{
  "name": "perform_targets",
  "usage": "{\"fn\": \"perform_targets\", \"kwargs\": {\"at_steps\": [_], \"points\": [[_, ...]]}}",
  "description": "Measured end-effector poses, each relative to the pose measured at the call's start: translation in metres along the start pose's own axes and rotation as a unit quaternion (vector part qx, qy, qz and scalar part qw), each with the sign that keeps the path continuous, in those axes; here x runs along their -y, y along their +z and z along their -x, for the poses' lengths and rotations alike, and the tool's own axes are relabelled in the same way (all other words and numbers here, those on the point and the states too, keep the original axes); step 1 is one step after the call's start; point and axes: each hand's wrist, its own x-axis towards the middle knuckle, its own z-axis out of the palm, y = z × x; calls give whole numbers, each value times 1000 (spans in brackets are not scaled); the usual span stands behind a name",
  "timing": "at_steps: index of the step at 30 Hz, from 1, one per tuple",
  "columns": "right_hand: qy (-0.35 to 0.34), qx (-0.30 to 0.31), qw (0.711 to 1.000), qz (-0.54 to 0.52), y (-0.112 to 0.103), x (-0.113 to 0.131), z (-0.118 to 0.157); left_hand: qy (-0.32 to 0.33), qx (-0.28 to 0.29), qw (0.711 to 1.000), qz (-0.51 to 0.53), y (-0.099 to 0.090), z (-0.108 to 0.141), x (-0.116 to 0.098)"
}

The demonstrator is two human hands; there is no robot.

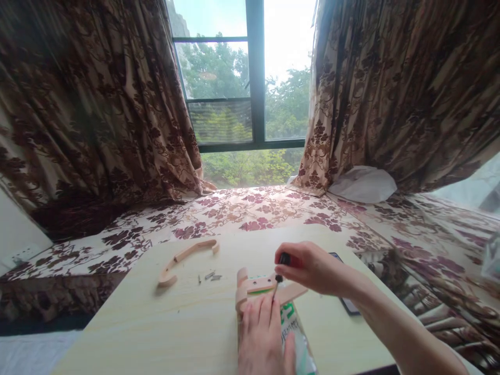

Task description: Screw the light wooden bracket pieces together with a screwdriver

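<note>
My right hand point(302, 263) is wrapped round the dark handle of a screwdriver point(278, 277), whose thin shaft slants down to a pale wooden part. That wooden assembly point(260, 284) has a rounded upright piece at its left and two dark screw heads along one bar. It rests on a white and green package point(299, 338). My left hand point(260, 328) lies over the near edge of the wood and the package, fingers pressed together, holding the wood down. The screwdriver tip is beside the left fingertips; its exact contact is hard to see.
A curved wooden piece point(187, 255) lies on the pale table point(156, 333) at the left. Several small metal screws point(213, 276) are near it. A phone point(350, 306) lies partly behind my right forearm. Beyond are a floral-covered ledge point(258, 208), a white bag point(365, 185) and curtains.
</note>
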Motion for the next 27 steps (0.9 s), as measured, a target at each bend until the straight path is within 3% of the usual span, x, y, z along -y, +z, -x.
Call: {"fn": "perform_targets", "kwargs": {"at_steps": [3, 8, 14, 19, 27], "points": [[15, -19, 999, 31, 8, 1, -4, 19, 9, 1000, -21, -5, -3, 5], [22, -53, 997, 55, 23, 1, -10, 104, 8, 992, -72, -12, -5, 12], [22, -57, 996, 57, 28, -5, -13, 24, 18, 999, -41, 2, 3, 5], [0, -51, 997, 63, 24, -11, -30, -8, 36, 999, -22, 14, -9, 13], [-32, -43, 997, 61, 24, -25, -57, -5, 15, 998, -60, 38, -14, 28]]}}
